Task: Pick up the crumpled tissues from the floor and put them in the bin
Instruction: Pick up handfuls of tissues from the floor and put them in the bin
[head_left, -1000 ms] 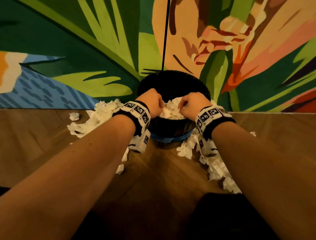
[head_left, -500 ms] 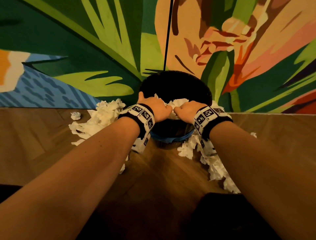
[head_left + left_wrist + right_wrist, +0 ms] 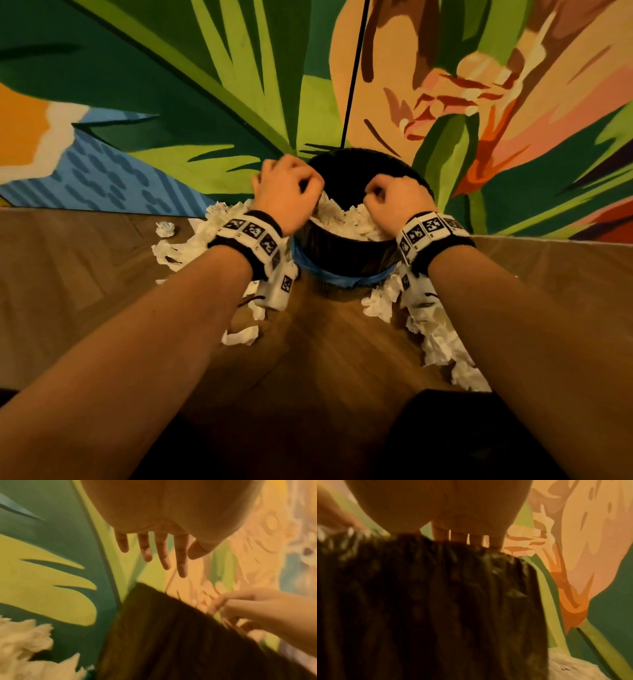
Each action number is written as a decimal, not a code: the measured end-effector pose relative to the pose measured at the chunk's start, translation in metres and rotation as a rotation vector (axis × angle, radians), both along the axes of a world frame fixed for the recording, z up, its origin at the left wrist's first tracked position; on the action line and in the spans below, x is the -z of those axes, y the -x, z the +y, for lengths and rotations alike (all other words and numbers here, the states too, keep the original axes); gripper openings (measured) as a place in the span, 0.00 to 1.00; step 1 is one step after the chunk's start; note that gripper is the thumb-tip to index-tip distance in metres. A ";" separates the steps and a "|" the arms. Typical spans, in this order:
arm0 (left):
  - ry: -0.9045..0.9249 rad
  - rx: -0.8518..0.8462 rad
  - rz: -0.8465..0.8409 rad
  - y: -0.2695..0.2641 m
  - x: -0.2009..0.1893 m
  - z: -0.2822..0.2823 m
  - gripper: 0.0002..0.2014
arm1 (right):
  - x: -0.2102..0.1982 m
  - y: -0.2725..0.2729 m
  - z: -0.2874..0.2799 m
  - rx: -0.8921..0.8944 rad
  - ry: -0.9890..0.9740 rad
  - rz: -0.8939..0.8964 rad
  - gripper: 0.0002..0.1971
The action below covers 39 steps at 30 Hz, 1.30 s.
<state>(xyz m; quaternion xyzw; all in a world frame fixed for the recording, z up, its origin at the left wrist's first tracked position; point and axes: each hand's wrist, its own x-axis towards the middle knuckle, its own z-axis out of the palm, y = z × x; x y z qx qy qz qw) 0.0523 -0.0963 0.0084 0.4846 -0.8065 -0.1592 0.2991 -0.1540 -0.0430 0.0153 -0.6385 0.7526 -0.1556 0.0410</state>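
I lift both hands off the white crumpled tissues (image 3: 346, 219): left hand (image 3: 286, 192) rises empty, fingers spread; right hand (image 3: 394, 197) curls.

One round black bin (image 3: 346, 260) lined with a black plastic bag, bearing one blue band (image 3: 337, 275) round its lower wall. One heap of crumpled white tissues inside the bin (image 3: 346, 222). Loose crumpled white tissues on the wooden floor form two spreads, one left of the bin (image 3: 191, 243) and one right of it (image 3: 442, 346); their number cannot be counted. One small tissue ball (image 3: 165, 228) lies apart at far left. Two hands: left hand (image 3: 286, 192), right hand (image 3: 394, 197). Two marker-printed wristbands, one per wrist (image 3: 255, 236) (image 3: 428, 233).
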 end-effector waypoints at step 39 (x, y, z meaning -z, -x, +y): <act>-0.906 -0.302 -0.328 -0.169 0.213 0.078 0.12 | 0.216 -0.197 0.009 -0.436 -0.754 -0.049 0.28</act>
